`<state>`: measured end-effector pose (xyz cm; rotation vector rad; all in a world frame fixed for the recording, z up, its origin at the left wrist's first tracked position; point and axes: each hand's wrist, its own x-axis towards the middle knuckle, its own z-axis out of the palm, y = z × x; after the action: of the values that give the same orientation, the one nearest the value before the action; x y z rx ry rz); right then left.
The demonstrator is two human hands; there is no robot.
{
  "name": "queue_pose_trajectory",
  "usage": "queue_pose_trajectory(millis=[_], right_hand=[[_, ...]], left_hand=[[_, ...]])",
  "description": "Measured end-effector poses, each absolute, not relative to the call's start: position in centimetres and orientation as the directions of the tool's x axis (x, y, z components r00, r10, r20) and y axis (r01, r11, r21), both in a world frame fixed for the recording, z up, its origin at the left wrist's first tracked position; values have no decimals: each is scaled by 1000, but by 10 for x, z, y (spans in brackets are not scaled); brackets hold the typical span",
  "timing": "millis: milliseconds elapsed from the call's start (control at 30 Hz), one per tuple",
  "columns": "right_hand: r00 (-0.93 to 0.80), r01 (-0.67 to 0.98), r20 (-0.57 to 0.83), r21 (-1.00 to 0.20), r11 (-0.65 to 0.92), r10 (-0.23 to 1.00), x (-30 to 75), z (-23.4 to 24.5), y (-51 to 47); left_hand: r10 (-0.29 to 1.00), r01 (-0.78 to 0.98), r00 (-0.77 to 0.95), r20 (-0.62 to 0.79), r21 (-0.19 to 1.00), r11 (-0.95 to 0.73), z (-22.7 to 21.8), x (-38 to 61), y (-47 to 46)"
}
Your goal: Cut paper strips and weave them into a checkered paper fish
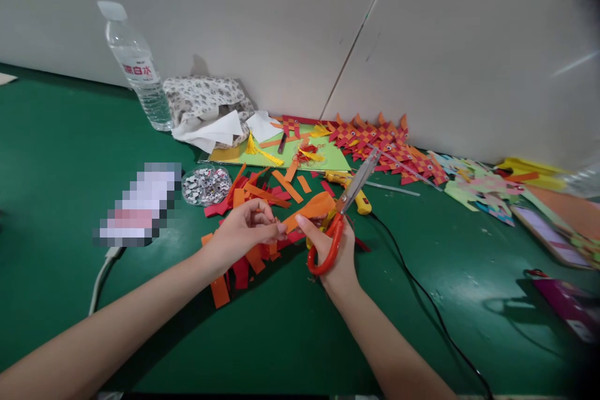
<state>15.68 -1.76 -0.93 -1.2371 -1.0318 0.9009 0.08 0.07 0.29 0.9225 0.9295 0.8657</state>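
Note:
Between my two hands is an orange paper strip (315, 206). My left hand (248, 225) pinches its left end between thumb and fingers. My right hand (335, 247) has its thumb on the strip and also holds red-handled scissors (334, 244), whose blades point up and to the right, away from the paper. Beneath and behind the hands lies a loose pile of orange and red paper strips (241, 269). A yellow glue gun (364, 201) rests just past the right hand, partly hidden by the scissors.
A dish of googly eyes (206, 185) and a phone (143, 203) are on the left. Behind stand a water bottle (138, 69) and a patterned tissue pouch (209, 100). Woven paper fish (375, 137) line the wall. A black cord (422, 287) crosses the green table (290, 350) on the right.

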Motion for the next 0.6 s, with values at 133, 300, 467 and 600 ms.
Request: queue_pose_trajectory(millis=[133, 300, 467, 600], right_hand=[[295, 55, 149, -989, 139, 944, 158, -9, -17], [311, 31, 133, -991, 130, 941, 156, -8, -18], [319, 7, 124, -992, 128, 940, 156, -9, -17], [316, 12, 133, -991, 137, 939, 157, -11, -16]], left_hand=[[899, -208, 344, -272, 912, 355, 5, 0, 0], [897, -206, 347, -275, 910, 359, 1, -1, 1], [898, -199, 344, -276, 913, 357, 0, -1, 1], [899, -197, 335, -282, 912, 360, 2, -1, 1]])
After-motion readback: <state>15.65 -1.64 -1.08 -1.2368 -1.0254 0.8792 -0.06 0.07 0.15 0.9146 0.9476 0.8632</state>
